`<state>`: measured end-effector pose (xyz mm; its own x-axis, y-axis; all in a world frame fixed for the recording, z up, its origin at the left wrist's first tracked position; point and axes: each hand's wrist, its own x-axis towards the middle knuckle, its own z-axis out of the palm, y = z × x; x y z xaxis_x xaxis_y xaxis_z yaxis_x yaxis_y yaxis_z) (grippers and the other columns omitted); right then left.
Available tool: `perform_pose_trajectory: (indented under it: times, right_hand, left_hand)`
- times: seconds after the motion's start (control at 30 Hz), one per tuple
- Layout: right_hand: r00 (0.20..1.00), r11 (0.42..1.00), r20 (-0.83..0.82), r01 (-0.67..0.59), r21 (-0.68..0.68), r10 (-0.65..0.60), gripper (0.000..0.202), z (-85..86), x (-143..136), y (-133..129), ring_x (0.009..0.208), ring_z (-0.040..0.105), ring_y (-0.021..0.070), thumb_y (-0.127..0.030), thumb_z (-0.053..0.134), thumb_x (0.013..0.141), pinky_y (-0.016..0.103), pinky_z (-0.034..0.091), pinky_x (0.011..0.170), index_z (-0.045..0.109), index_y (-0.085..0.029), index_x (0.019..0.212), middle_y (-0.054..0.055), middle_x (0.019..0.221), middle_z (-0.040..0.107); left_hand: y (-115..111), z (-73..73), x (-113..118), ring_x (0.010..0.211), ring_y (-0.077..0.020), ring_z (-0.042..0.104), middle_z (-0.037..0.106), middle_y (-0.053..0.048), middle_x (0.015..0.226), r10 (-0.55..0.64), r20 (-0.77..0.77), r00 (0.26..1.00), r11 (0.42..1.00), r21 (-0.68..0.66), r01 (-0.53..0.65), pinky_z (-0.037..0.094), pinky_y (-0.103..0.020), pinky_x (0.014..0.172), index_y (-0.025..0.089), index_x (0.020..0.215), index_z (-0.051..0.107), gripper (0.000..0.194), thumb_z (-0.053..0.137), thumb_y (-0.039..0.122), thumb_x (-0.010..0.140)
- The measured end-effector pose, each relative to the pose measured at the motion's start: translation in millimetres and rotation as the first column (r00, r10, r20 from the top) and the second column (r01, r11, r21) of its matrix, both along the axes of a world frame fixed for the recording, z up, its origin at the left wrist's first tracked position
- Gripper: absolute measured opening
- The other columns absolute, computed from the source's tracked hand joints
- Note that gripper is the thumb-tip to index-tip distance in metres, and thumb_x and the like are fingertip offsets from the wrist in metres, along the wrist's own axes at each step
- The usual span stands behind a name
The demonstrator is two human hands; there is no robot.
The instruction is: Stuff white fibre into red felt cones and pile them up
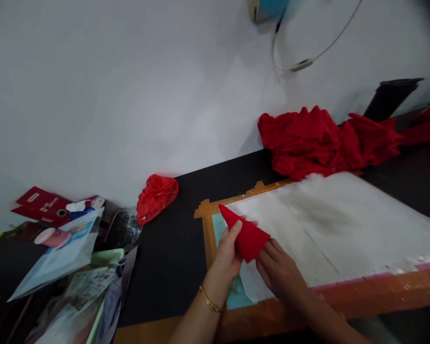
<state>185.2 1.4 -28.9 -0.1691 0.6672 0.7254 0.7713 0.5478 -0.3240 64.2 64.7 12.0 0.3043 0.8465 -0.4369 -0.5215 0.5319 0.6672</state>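
A red cloth cone is held above the left end of a white sheet, its point toward the upper left. My left hand wraps round its middle, thumb on top and fingertips showing behind it. At the wide lower right end, my right hand is closed at the cone's edge, with some fingertips hidden at the opening. A gold bangle circles the left wrist.
Crumpled red cloth lies along the table's back. A red plastic bag sits by the wall. Left of it are a red box, a pink spool and a green basket with packets. A cable hangs above.
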Motion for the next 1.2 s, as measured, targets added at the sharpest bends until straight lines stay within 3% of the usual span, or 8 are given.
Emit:
perform_pose_trajectory:
  times: [0.1,0.3,0.47,0.57,0.67,0.77,1.0,1.2]
  right_hand:
    - [0.998,0.999,-0.033,-0.046,-0.024,0.045,0.036,-3.0,-1.6,-3.8,0.098,0.061,0.0254,-0.002,0.045,0.086,0.042,0.058,0.08,0.059,-0.02,0.115,0.01,0.1,0.066]
    - [0.985,0.996,-0.154,0.068,-0.056,-0.076,0.043,-6.4,7.9,-2.9,0.097,0.06,0.0225,-0.009,0.054,0.09,0.037,0.055,0.08,0.048,-0.019,0.132,0.012,0.108,0.062]
    - [0.985,0.988,-0.083,0.146,-0.04,-0.149,0.025,2.6,7.2,15.5,0.082,0.057,0.0208,-0.015,0.055,0.092,0.033,0.051,0.069,0.056,-0.017,0.116,0.008,0.091,0.062]
    - [0.985,0.984,-0.031,0.166,-0.057,-0.168,0.013,9.8,4.1,23.5,0.074,0.052,0.019,-0.014,0.051,0.093,0.032,0.047,0.065,0.063,-0.018,0.094,0.005,0.08,0.059]
    - [0.99,0.99,0.031,0.139,-0.02,-0.139,0.029,12.5,0.8,27.9,0.068,0.046,0.0186,-0.01,0.046,0.093,0.032,0.042,0.062,0.06,-0.019,0.07,0.005,0.07,0.055]
    - [0.993,0.997,0.093,0.074,0.032,-0.077,0.034,9.6,-0.1,25.7,0.066,0.045,0.0195,-0.01,0.045,0.093,0.033,0.041,0.059,0.058,-0.02,0.063,0.005,0.066,0.053]
    - [0.99,0.992,-0.135,-0.053,-0.113,0.037,0.026,-6.7,26.0,0.1,0.093,0.059,0.0204,-0.008,0.051,0.091,0.037,0.052,0.079,0.062,-0.021,0.111,0.008,0.107,0.066]
    - [0.957,0.978,-0.287,-0.031,-0.207,-0.031,0.024,-6.8,36.4,-3.5,0.094,0.062,0.0212,-0.015,0.052,0.092,0.037,0.054,0.079,0.063,-0.026,0.111,0.007,0.104,0.068]
  left_hand:
    - [-1.8,1.1,1.3,0.078,-0.0189,0.069,0.073,-0.007,0.088,0.039,-0.071,0.997,0.999,0.01,-0.038,0.054,-0.029,0.077,0.015,0.114,0.062,0.052,0.081,0.029,0.068]
    - [8.9,5.9,0.7,0.063,-0.0161,0.066,0.071,-0.008,0.08,0.153,-0.025,0.988,0.95,-0.271,-0.154,0.055,-0.027,0.063,0.01,0.095,0.064,0.025,0.07,0.027,0.078]
    - [9.7,2.3,6.0,0.06,-0.0156,0.066,0.071,-0.008,0.076,0.14,0.022,0.99,0.945,-0.301,-0.127,0.053,-0.025,0.059,0.009,0.084,0.064,0.016,0.067,0.025,0.081]
    - [4.9,-0.4,8.0,0.065,-0.0147,0.066,0.071,-0.008,0.08,0.114,0.057,0.992,0.957,-0.275,-0.094,0.053,-0.024,0.063,0.009,0.085,0.066,0.019,0.071,0.026,0.078]
    - [-1.9,1.3,10.0,0.063,-0.0134,0.064,0.071,-0.006,0.079,0.097,-0.006,0.995,0.976,-0.196,-0.096,0.051,-0.023,0.061,0.011,0.086,0.066,0.029,0.08,0.03,0.069]
    - [-6.2,4.0,11.7,0.062,-0.0127,0.062,0.069,-0.003,0.076,0.113,-0.096,0.989,0.988,-0.096,-0.122,0.049,-0.023,0.061,0.014,0.088,0.065,0.036,0.084,0.025,0.06]
    - [4.0,-13.2,8.4,0.059,-0.0126,0.059,0.064,0.002,0.072,0.128,-0.209,0.97,0.989,0.102,-0.109,0.044,-0.023,0.056,0.018,0.115,0.054,0.062,0.067,0.011,0.055]
    - [14.8,-34.0,6.9,0.05,-0.0086,0.05,0.056,0.006,0.068,0.052,-0.214,0.975,0.985,0.173,-0.014,0.039,-0.022,0.05,0.019,0.114,0.053,0.058,0.056,0.012,0.056]
